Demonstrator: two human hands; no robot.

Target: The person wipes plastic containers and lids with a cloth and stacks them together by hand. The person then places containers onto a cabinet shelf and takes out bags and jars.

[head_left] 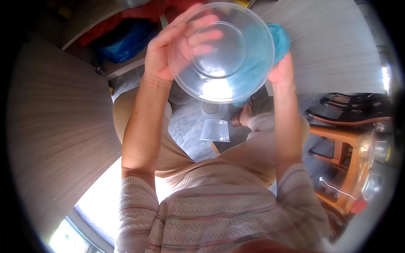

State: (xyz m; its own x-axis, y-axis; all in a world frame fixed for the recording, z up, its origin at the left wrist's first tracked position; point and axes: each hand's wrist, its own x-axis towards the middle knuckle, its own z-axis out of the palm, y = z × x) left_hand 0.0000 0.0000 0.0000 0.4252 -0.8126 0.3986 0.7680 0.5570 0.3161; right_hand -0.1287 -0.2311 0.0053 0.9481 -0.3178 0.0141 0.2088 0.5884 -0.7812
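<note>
A round clear plastic lid (pixel 219 50) is held up in front of me, tilted to face the camera. My left hand (pixel 179 46) supports it at the left edge, with the fingers spread behind it and seen through the plastic. At the right edge, my right hand (pixel 282 69) grips a teal cloth (pixel 278 42). Part of the cloth lies behind the lid and shows through it. Light glares on the lower part of the lid.
On the grey tiled floor below stand a clear plastic tub (pixel 215 130) and round clear pieces (pixel 214 109). An open cabinet at upper left holds a blue bag (pixel 128 44) and red material. Wooden door panels flank me. An orange wooden stool (pixel 352 168) is at right.
</note>
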